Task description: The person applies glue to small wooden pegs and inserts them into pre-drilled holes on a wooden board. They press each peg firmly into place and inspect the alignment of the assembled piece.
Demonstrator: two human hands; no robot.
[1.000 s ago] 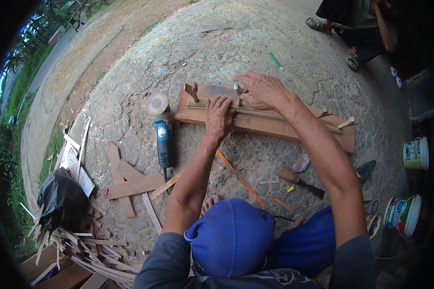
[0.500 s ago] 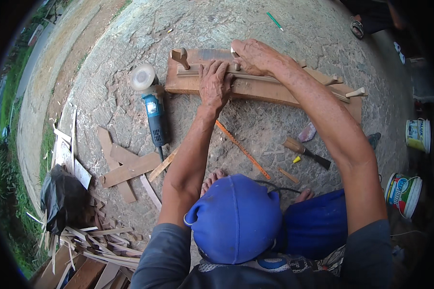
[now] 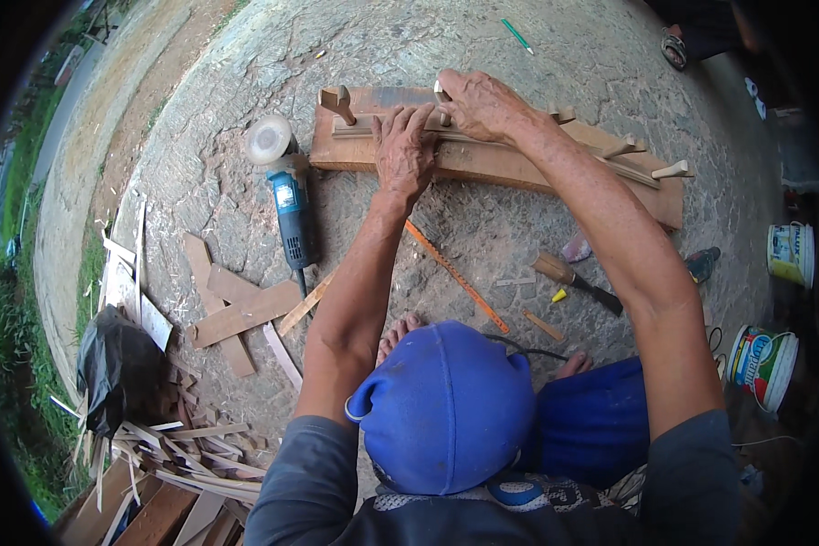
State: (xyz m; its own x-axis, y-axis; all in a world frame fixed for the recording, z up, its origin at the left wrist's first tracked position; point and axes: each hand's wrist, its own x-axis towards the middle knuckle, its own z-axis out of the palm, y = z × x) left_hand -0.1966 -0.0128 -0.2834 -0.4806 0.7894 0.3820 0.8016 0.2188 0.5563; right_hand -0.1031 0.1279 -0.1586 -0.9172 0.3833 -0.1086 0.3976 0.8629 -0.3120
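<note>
A thick wooden board (image 3: 482,167) lies on the ground in front of me, with a thin grooved wooden strip (image 3: 351,128) along it. Several short wooden pegs stand up from it, including a flared one (image 3: 340,105) at the left and a pale one (image 3: 672,170) at the right. My left hand (image 3: 404,150) rests over the strip, fingers stretched out and palm down. Just right of it, my right hand (image 3: 484,105) is closed around a wooden peg (image 3: 440,92) beside the strip; its fingertips are partly hidden.
An angle grinder (image 3: 291,214) lies left of the board. Nearer me are an orange ruler (image 3: 455,275), a wood-handled chisel (image 3: 575,282) and wooden offcuts (image 3: 246,314). A green pencil (image 3: 518,36) lies beyond the board. Buckets (image 3: 763,369) stand at right; scrap wood fills the lower left.
Both hands stay at nearly the same spots on the board. The left fingers sit slightly farther up over the strip, and the right hand has shifted very little.
</note>
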